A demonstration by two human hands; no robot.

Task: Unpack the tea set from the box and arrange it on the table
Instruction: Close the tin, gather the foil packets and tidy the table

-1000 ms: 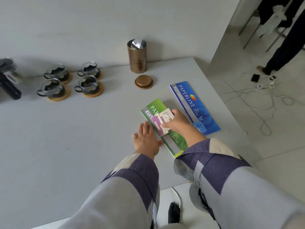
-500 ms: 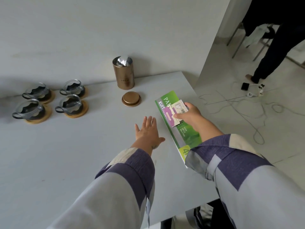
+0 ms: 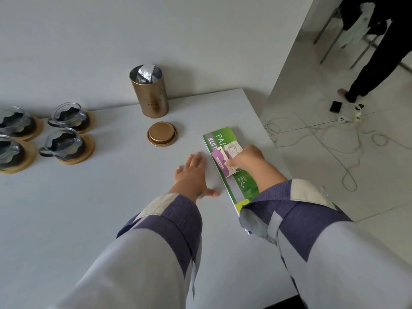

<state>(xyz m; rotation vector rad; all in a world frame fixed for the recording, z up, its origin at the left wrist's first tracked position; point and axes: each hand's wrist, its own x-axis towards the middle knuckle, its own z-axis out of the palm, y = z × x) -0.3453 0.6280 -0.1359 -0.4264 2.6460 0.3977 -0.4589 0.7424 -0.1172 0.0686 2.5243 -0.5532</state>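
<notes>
Several glass tea cups (image 3: pixel 64 144) with dark wavy sleeves stand on round wooden coasters (image 3: pixel 88 150) at the table's far left. A gold tea tin (image 3: pixel 149 94) stands open by the wall with a foil bag inside; its lid (image 3: pixel 162 133) lies in front of it. My left hand (image 3: pixel 191 172) rests flat on the table (image 3: pixel 78 219), fingers apart, holding nothing. My right hand (image 3: pixel 248 160) grips a green booklet (image 3: pixel 244 188) at the table's right edge, thumb pinning small purple and beige cards (image 3: pixel 219 161) on top. A blue edge shows under the booklet.
The table's right edge runs just beyond the booklet. On the floor to the right lie tangled white cables (image 3: pixel 334 141) and a power strip (image 3: pixel 349 115). A person in dark trousers (image 3: pixel 374 70) stands by chair legs at the far right.
My right hand carried the green booklet with the cards to the right and set it down over the blue booklet. My left hand stayed flat on the table. The view shifted right.
</notes>
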